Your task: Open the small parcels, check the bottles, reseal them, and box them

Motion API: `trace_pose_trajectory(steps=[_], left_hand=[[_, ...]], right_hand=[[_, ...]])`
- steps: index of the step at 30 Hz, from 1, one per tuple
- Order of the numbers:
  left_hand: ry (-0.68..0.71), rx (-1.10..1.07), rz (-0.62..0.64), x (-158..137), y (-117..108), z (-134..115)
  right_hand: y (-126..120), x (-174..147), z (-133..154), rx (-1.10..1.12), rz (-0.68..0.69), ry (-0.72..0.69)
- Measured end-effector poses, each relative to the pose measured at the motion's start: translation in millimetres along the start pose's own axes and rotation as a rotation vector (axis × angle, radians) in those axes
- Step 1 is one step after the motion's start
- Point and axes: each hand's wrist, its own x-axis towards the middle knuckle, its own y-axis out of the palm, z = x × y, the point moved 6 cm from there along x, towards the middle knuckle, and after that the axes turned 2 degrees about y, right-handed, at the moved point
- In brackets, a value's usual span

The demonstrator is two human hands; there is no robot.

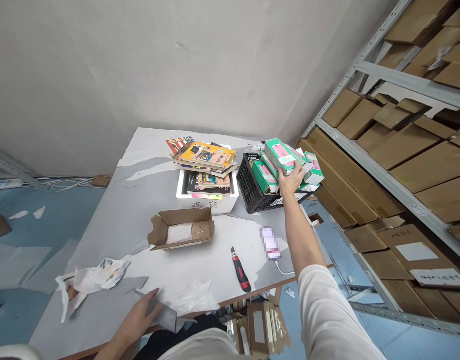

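Note:
My right hand (291, 181) reaches into the black crate (248, 187) at the back right. Its fingers and thumb grip the near end of a green box (279, 154) with a pink panel and a white label. More green-and-pink boxes (265, 176) lie heaped around it in the crate. Low at the left, my left hand (139, 317) rests by the table's front edge, fingers apart, beside a grey folded flap (165, 317). Whether it touches the flap is unclear. A red-and-black utility knife (240, 270) lies between the hands, near the edge.
A white bin (207, 204) stacked with books (210, 155) stands left of the crate. Before it sits an open cardboard box (180, 228). Crumpled paper (94, 280), clear plastic (194, 297) and a blurred phone (270, 243) with a cable lie on the table (120, 210). Carton-filled shelves (402, 150) rise at right.

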Motion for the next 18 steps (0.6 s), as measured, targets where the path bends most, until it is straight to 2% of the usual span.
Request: trace_pose_trajectory(steps=[6, 14, 18], left_hand=[[-0.037, 0.031, 0.012, -10.7, -3.1, 10.8], [-0.019, 0.045, 0.006, -11.1, -7.4, 14.1], [0.003, 0.062, 0.015, -5.1, -6.7, 11.0]], right_hand=[[-5.5, 18.2, -2.7, 0.028, -0.068, 0.013], [-4.8, 19.1, -16.1, -0.125, -0.081, 0.177], [-6.4, 22.2, -19.9, -0.156, -0.028, 0.162]])
